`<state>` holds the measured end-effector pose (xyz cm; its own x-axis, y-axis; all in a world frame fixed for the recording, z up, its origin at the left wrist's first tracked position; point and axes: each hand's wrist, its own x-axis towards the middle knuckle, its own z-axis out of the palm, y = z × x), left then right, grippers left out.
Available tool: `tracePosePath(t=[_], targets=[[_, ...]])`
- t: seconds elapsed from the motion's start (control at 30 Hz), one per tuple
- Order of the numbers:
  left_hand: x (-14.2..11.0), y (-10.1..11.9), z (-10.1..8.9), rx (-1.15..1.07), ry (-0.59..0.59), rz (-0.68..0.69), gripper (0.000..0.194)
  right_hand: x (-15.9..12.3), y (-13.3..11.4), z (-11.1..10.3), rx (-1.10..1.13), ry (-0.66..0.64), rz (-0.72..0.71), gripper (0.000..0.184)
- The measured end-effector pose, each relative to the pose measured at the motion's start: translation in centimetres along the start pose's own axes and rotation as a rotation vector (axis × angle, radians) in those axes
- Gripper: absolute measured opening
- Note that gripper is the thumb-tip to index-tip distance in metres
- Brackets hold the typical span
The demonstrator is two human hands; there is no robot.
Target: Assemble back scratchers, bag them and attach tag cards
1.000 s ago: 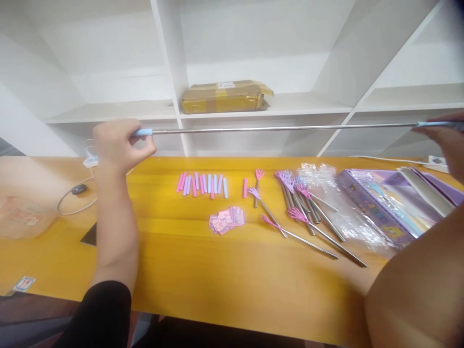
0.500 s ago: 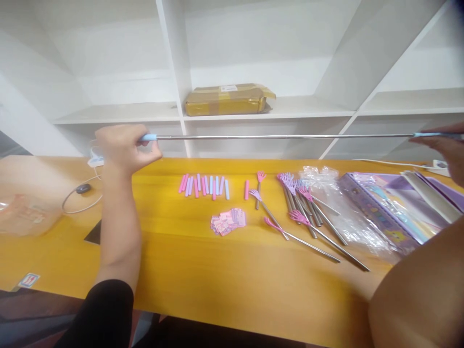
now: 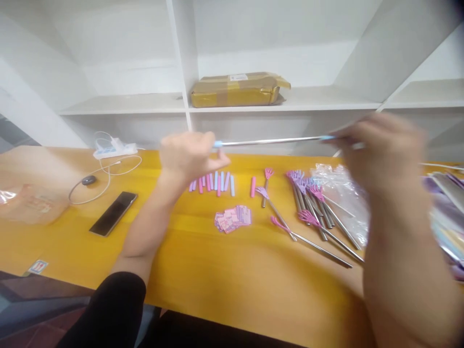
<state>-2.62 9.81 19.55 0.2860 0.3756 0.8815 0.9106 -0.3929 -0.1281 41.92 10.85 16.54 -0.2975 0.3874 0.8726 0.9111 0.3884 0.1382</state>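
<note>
My left hand (image 3: 188, 157) is closed round the blue grip end of a telescopic metal rod (image 3: 270, 141), held level above the yellow table (image 3: 203, 270). My right hand (image 3: 380, 150), blurred by motion, pinches the rod's other end, which has a blue tip. The rod between them is short. Below the hands lie a row of pink, purple and blue grip sleeves (image 3: 215, 182), a heap of small pink tags (image 3: 234, 219) and several metal rods with pink and purple hand-shaped heads (image 3: 315, 212).
A black phone (image 3: 113, 213) lies at the left of the table, near a white power strip with cables (image 3: 114, 149). Clear plastic wrapping (image 3: 340, 193) and a purple box (image 3: 445, 203) sit at the right. A brown parcel (image 3: 239, 90) rests on the white shelf behind.
Both hands have come toward each other and the rod between them has collapsed to well under half its earlier length. The camera has shifted left, showing the phone.
</note>
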Motion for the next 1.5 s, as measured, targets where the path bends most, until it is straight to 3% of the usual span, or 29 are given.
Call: tracePosePath(t=[0.07, 0.13, 0.2, 0.27, 0.5, 0.77, 1.07, 1.5], targets=[[-0.4, 3.0, 0.8, -0.026, -0.039, -0.001, 0.029, 1.3, -6.8, 1.1, -0.033, 0.026, -0.098, 0.029], [-0.8, 4.5, 1.1, -0.037, -0.064, 0.01, 0.032, 1.9, -11.8, 1.2, 0.021, 0.085, -0.121, 0.031], [-1.1, 5.0, 1.2, -0.051, -0.092, 0.024, 0.032, 1.9, -14.7, 0.9, 0.069, 0.072, -0.132, 0.026], [-1.4, 5.1, 1.2, -0.073, -0.115, 0.038, 0.031, 1.6, -15.8, 0.4, 0.085, 0.035, -0.139, 0.021], [-1.4, 5.6, 1.2, -0.077, -0.069, 0.116, 0.025, 1.8, -15.4, -0.4, 0.079, -0.019, -0.169, 0.022], [-1.4, 5.7, 0.4, -0.111, -0.083, 0.118, 0.026, 2.2, -15.0, -1.7, 0.082, 0.008, -0.214, 0.021], [-1.5, 5.8, 0.7, -0.092, -0.013, 0.13, 0.028, 2.3, -15.0, -2.1, 0.09, 0.013, -0.252, 0.019], [-1.3, 5.5, 0.2, -0.1, -0.024, 0.172, 0.025, 2.3, -15.2, -2.5, 0.096, -0.028, -0.261, 0.02]])
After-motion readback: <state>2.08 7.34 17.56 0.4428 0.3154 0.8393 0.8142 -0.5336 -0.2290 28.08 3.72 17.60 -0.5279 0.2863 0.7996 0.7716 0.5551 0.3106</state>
